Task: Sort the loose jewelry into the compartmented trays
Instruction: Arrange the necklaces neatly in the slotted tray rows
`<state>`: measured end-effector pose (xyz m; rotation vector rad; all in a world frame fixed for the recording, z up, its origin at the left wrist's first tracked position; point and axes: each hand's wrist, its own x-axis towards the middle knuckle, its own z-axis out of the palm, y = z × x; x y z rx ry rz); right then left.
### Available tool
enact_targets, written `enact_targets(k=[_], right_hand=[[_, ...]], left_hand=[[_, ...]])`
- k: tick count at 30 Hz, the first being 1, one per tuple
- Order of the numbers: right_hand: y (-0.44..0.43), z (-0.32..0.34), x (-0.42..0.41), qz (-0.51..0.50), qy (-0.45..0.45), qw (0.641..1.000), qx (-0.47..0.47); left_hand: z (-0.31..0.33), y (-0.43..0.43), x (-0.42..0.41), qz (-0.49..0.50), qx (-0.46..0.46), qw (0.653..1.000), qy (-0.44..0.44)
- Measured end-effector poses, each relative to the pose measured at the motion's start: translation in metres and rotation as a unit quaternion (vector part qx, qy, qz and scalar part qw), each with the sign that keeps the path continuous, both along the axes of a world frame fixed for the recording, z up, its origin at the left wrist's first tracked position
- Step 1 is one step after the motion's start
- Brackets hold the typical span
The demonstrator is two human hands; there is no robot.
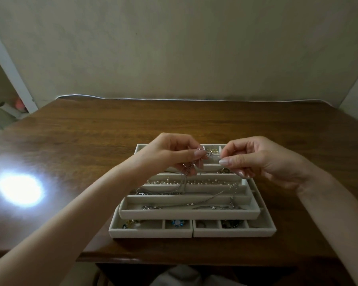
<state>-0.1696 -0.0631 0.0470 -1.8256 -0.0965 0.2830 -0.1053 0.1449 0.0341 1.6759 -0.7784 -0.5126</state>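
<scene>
Left hand (174, 155) and right hand (256, 159) pinch a chain (185, 179) above the trays (186, 214), its tail dangling low, and it could snag the necklaces (174, 182) there and knot.

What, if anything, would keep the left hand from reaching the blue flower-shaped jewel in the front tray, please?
Probably yes: the blue flower-shaped jewel lies in an uncovered compartment, clear of the upper tray. But the left hand and right hand both pinch a thin silver chain, which it must release first.
</scene>
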Motion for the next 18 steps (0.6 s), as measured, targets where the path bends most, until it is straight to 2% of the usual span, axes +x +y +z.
enact_targets(k=[6, 11, 14, 18], right_hand=[[-0.009, -0.001, -0.006, 0.055, 0.04, 0.995, -0.068], [-0.01, 0.0, -0.017, 0.099, 0.028, 0.986, -0.133], [0.001, -0.005, -0.019, 0.024, -0.055, 0.978, -0.201], [0.02, -0.011, -0.013, -0.057, -0.112, 0.984, -0.123]], left_hand=[[-0.001, 0.002, 0.0, 0.021, -0.03, 0.999, 0.001], [-0.001, 0.004, 0.001, 0.045, -0.079, 0.995, 0.028], [0.0, 0.002, 0.0, 0.037, -0.099, 0.993, 0.045], [0.0, -0.003, -0.002, 0.031, -0.107, 0.992, 0.066]])
